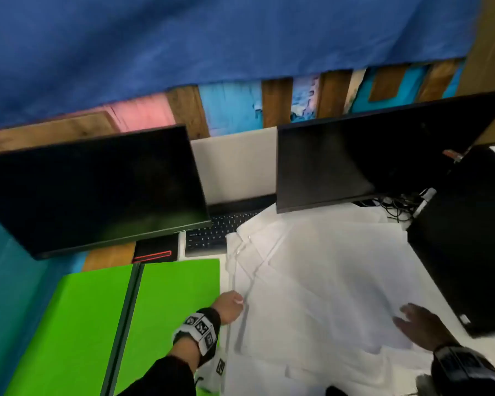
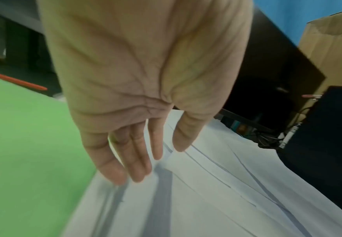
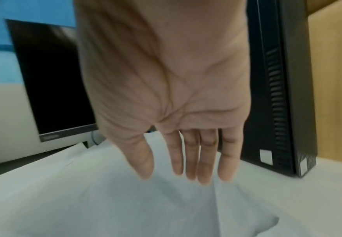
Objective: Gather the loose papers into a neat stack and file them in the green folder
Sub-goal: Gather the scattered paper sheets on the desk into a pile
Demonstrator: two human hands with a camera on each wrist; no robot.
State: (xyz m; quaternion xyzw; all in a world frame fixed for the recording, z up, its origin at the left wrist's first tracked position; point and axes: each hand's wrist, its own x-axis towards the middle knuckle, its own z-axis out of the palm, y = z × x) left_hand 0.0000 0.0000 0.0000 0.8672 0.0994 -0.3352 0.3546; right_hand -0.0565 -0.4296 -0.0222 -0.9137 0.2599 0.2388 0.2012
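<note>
Now both flat hands, left hand (image 1: 229,306), right hand (image 1: 420,324), on loose papers (image 1: 326,281)

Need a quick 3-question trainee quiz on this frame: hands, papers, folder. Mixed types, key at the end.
1. True or false: the folder lies open, to the left of the papers.
2. The left hand is: A) gripping the folder B) open, fingers straight, at the papers' left edge C) on the keyboard.
3. Fill in: the right hand hangs open over the papers, beside the black ____.

Key: 1 true; 2 B; 3 computer tower.
</note>
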